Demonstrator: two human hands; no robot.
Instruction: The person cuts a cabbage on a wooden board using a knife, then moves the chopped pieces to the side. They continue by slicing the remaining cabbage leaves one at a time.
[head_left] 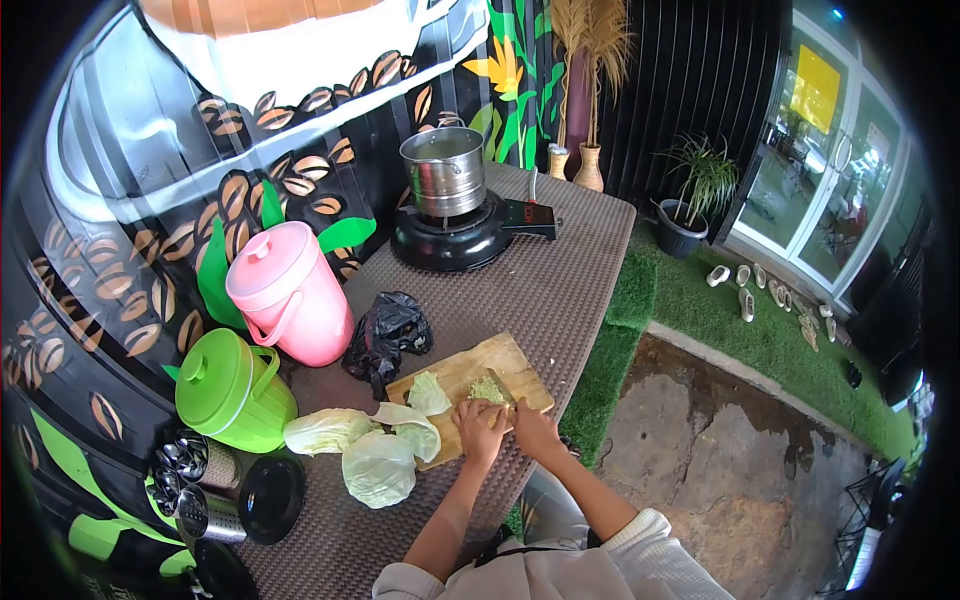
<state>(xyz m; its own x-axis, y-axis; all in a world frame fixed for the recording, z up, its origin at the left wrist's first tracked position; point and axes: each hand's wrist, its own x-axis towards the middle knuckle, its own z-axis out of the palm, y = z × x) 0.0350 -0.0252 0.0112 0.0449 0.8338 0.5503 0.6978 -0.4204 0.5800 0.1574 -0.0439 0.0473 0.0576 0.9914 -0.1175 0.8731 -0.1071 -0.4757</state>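
A wooden cutting board (470,362) lies on the brown woven-pattern table. Chopped pale green cabbage (487,390) sits on it, and a cabbage leaf piece (428,394) rests at its left. My left hand (481,428) is at the board's near side with fingers bent down at the chopped cabbage. My right hand (534,428) is closed around a knife, whose blade (500,386) points up and left beside the cabbage; the handle is mostly hidden. What my left fingers press is too small to name. A cut cabbage (378,468) and loose leaves (328,431) lie left of the board.
A metal pot (442,172) stands on a black portable stove (452,238) at the back. Pink (293,293) and green (236,391) lidded containers, a black plastic bag (389,335), a black plate (271,499) and metal utensil holders (209,515) are on the left.
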